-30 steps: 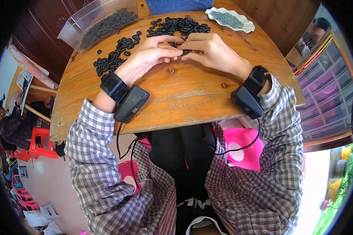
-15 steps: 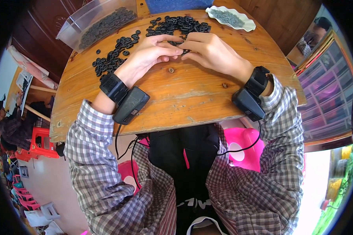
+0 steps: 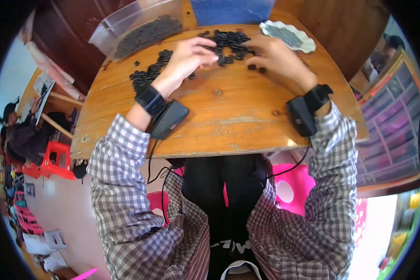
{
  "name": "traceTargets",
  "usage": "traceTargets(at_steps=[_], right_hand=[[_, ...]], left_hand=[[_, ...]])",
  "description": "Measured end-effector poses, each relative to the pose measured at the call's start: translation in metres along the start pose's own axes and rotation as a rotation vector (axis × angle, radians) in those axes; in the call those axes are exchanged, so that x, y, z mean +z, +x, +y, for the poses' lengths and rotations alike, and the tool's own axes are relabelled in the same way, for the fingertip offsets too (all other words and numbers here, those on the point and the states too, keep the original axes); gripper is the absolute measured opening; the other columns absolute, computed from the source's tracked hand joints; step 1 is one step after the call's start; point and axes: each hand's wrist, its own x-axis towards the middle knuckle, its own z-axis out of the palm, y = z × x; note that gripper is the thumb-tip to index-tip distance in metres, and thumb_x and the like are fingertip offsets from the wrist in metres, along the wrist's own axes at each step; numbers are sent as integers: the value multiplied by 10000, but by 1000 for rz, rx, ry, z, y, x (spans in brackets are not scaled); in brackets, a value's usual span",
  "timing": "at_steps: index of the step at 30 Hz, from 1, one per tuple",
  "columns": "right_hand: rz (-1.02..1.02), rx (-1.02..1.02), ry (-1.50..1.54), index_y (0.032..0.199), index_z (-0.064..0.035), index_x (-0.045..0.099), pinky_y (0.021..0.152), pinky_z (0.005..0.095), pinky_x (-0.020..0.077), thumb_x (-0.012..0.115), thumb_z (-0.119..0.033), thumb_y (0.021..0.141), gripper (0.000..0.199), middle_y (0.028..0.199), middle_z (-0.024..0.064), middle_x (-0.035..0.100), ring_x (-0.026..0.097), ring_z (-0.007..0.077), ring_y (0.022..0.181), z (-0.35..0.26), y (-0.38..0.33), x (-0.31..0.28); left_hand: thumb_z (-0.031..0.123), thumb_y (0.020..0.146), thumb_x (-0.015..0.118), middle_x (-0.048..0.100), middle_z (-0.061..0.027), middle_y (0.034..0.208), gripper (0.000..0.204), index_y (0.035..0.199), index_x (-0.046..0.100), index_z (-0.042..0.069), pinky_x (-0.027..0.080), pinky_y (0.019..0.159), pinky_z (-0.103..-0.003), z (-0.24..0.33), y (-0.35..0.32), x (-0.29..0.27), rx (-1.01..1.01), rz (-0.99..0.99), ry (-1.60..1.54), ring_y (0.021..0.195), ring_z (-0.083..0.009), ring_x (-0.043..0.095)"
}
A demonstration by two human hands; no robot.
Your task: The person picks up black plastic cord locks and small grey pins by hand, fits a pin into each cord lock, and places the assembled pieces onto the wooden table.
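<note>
My left hand hovers at the near edge of a heap of small black ring-shaped pieces. Its thumb and fingers are apart, and I see nothing gripped. To the right of the heap, my right hand reaches over the tabletop with its fingers spread and slightly blurred. Just below those fingers are two small dark pieces, close together. A second scatter of black ring pieces lies left of my left wrist. Both wrists wear black strapped devices with cables.
A clear plastic bin of black pieces stands at the far left of the wooden table. Behind the heap is a blue container. A scalloped white dish holds small greyish bits. Another person is at the left.
My hands were together over a small black piece; they have separated, the right one moving rightward with fingers spreading. Two dark pieces now show below it. The whole view has shifted slightly.
</note>
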Motion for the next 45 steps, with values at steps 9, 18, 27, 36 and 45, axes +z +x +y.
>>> traceTargets(at_steps=[9, 18, 27, 36, 45], right_hand=[[190, 348, -471, 983, 54, 557, 762, 398, 425, 503, -57, 790, 229, 951, 233, 575, 538, 365, 904, 123, -29, -43], [-57, 407, -469, 964, 77, 561, 778, 388, 422, 455, 22, 745, 249, 941, 260, 567, 536, 379, 911, 133, -33, -28], [-9, 416, -509, 985, 44, 564, 776, 419, 440, 451, 0, 755, 261, 951, 252, 568, 546, 384, 891, 113, -22, -25], [69, 299, -475, 973, 13, 574, 785, 433, 441, 439, 8, 749, 262, 935, 242, 575, 547, 385, 893, 117, -23, -22], [106, 360, -440, 864, 24, 606, 749, 421, 452, 506, -6, 740, 162, 850, 232, 586, 563, 369, 839, 107, -19, -25]], left_hand=[[6, 713, 536, 595, -190, 670, 100, 783, 588, -42, 481, 582, -345, 72, 52, -126, 589, 861, 1019, 624, -279, 598], [167, 739, 547, 618, -170, 899, 127, 822, 637, 137, 472, 742, -432, 22, 80, -194, 217, 935, 1298, 849, -360, 587], [208, 769, 508, 595, -215, 905, 228, 879, 629, 48, 454, 784, -435, 6, 81, -208, 130, 747, 1449, 886, -384, 562], [71, 758, 592, 627, -151, 899, 228, 973, 588, -5, 485, 750, -331, 9, 109, -82, 301, 11, 1272, 838, -249, 610], [-58, 780, 491, 637, -151, 798, 202, 967, 568, -69, 503, 648, -299, -28, 119, -56, -42, -178, 1008, 742, -193, 629]])
